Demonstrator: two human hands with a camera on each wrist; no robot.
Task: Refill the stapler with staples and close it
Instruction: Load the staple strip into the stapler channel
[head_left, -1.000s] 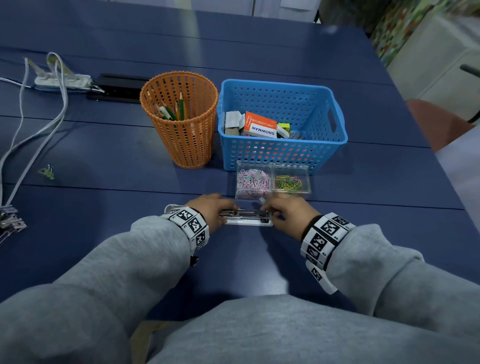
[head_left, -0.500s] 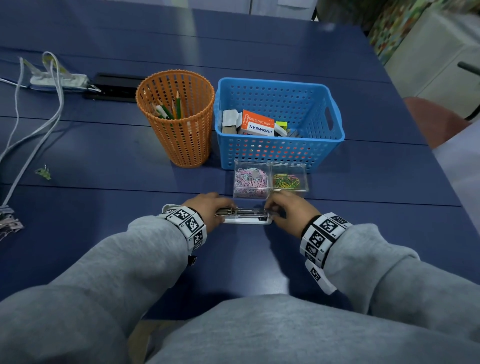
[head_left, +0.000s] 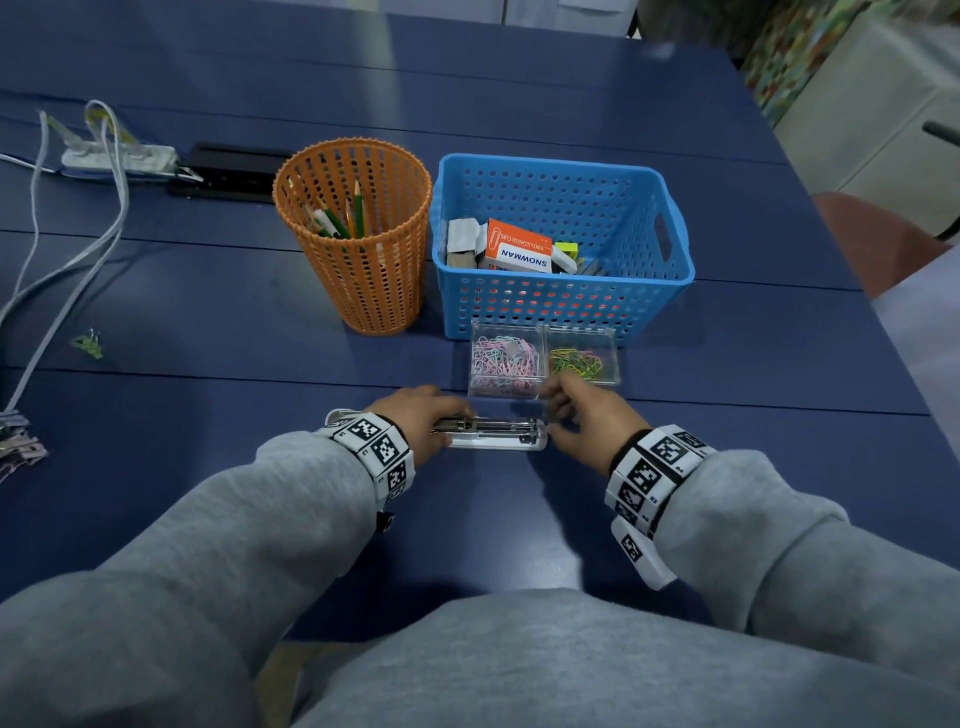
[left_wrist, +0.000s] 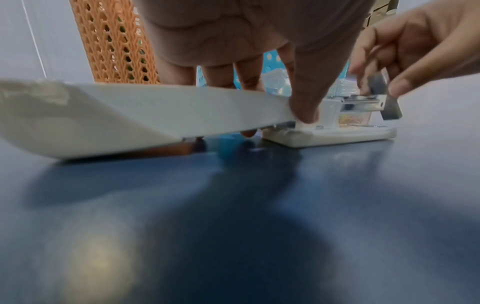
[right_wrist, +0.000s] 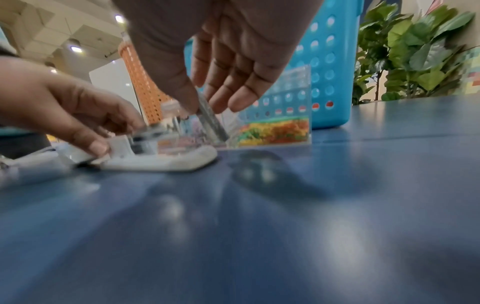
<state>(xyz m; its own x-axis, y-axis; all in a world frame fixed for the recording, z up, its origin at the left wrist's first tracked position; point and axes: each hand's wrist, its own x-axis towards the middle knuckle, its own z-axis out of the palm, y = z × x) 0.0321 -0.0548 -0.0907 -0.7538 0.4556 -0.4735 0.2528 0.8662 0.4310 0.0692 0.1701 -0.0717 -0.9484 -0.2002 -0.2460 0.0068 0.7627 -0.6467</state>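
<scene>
A white stapler (head_left: 493, 435) lies opened flat on the blue table, its metal magazine (left_wrist: 361, 105) facing up and its white lid (left_wrist: 142, 111) folded back to the left. My left hand (head_left: 415, 422) grips the stapler at the hinge, thumb on the near side and fingers on the far side. My right hand (head_left: 579, 415) pinches a grey strip of staples (left_wrist: 384, 96) between thumb and fingers. The strip (right_wrist: 211, 121) stands tilted at the magazine's right end, its lower end down by the stapler's white base (right_wrist: 166, 162).
Just behind the stapler stands a clear two-part box of paper clips (head_left: 540, 358). Behind that are a blue basket (head_left: 670, 260) with small boxes and an orange pencil cup (head_left: 358, 244). Cables (head_left: 78, 249), a green clip (head_left: 88, 343) and binder clips (head_left: 21, 441) lie at the left.
Both hands stay at the stapler. My right hand has shifted slightly at the stapler's right end with the strip in it.
</scene>
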